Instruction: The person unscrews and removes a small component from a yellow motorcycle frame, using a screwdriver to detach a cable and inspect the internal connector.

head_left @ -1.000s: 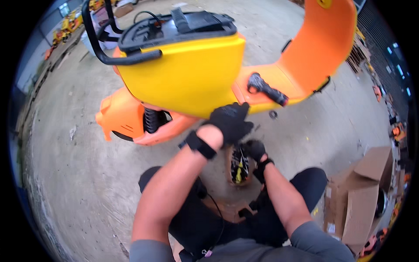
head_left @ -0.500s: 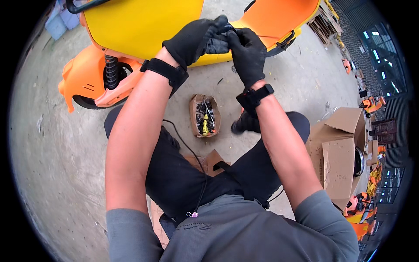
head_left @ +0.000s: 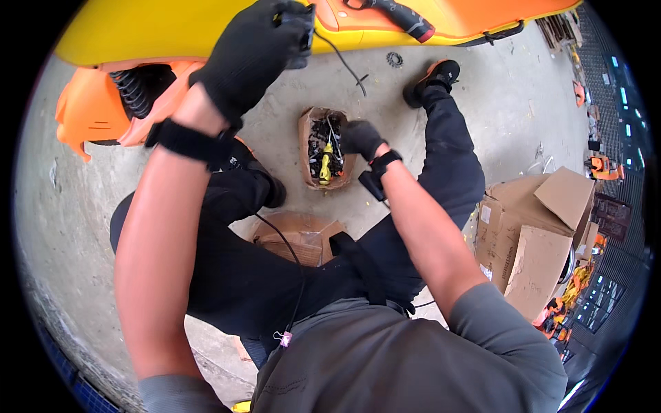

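Two hands were bunched together up at the yellow bodywork half a second back, both fiddling with the same small dark part. Now they've split up. The left hand [head_left: 251, 51] is still up at 12 o'clock, gloved fingers curled shut around that small dark part [head_left: 301, 31] right against the yellow scooter body [head_left: 172, 31], with a thin black wire [head_left: 342, 62] trailing off it toward 1 o'clock. The right hand [head_left: 359, 138] has dropped to the middle of the view and is reaching into the brown paper bag [head_left: 308, 148] of hardware on the concrete floor [head_left: 523, 103]. Its fingers look loosely curled at the bag's right edge, but I honestly can't tell if they've pinched anything yet, since the glove blends into the dark bits inside.

My read: the part is being held in place one-handed while the other hand goes for something from the bag, so the fitting itself isn't finished.

Other stuff around: a red-and-black handled tool [head_left: 399, 14] lying on the orange panel at 12 to 1 o'clock, and cardboard boxes [head_left: 537, 234] at 3 o'clock.
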Demonstrator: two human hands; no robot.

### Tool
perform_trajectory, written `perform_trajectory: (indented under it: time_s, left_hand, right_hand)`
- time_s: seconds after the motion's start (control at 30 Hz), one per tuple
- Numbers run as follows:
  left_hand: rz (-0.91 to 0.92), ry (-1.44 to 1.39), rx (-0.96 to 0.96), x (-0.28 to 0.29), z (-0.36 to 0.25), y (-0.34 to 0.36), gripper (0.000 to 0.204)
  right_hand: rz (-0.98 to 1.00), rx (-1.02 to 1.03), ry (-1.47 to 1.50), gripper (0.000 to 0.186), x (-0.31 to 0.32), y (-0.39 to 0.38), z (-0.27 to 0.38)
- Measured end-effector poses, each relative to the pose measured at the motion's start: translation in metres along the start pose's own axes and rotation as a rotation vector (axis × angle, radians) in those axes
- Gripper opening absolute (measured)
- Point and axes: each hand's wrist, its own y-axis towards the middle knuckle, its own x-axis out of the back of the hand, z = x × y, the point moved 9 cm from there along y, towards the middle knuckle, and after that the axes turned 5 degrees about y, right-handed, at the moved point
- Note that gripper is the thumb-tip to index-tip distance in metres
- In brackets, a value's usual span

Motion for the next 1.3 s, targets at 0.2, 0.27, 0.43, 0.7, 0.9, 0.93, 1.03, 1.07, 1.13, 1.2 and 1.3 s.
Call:
perform_trajectory:
  time_s: [0.2, 0.27, 0.43, 0.7, 0.9, 0.93, 1.03, 1.07, 1.13, 1.2, 1.3]
  left_hand:
    - [0.128, 0.127, 0.16, 0.003, 0.027, -0.013, 0.031]
    - [0.141, 0.145, 0.122, -0.002, 0.028, -0.01, 0.031]
    - [0.12, 0.124, 0.237, -0.014, 0.022, -0.011, 0.034]
    - [0.394, -0.452, 0.164, -0.031, -0.003, -0.01, 0.035]
    - [0.394, -0.183, -0.291, -0.043, -0.053, -0.02, 0.031]
    - [0.346, -0.077, -0.38, -0.04, -0.066, -0.023, 0.031]
    - [0.364, -0.131, -0.21, -0.037, -0.084, -0.019, 0.026]
    - [0.31, -0.188, -0.13, -0.036, -0.082, -0.014, 0.027]
    - [0.19, -0.284, 0.023, -0.034, -0.079, -0.003, 0.028]
    - [0.166, -0.23, 0.015, -0.023, -0.078, 0.003, 0.032]
    - [0.021, 0.341, -0.48, -0.008, -0.08, -0.001, 0.038]
  right_hand:
    - [-0.09, -0.874, 0.731, 0.076, -0.081, -0.035, 0.024]
    - [-0.239, -0.846, 0.729, 0.079, -0.076, -0.036, 0.033]
    - [0.129, -0.694, 0.727, 0.074, -0.011, -0.037, 0.047]
    - [0.059, -0.553, 0.935, 0.036, 0.121, -0.107, 0.029]
    - [-0.435, -0.297, 1.155, 0.025, 0.299, -0.196, 0.024]
    - [-0.455, -0.207, 1.301, 0.031, 0.324, -0.198, 0.03]
    - [-0.578, -0.172, 1.234, 0.039, 0.377, -0.201, 0.048]
    - [-0.596, -0.153, 1.229, 0.041, 0.384, -0.199, 0.05]
    - [-0.656, -0.089, 1.288, 0.04, 0.378, -0.187, 0.044]
    - [-0.647, -0.193, 1.418, 0.038, 0.365, -0.177, 0.047]
    - [-0.653, -0.204, 1.551, 0.034, 0.339, -0.161, 0.043]
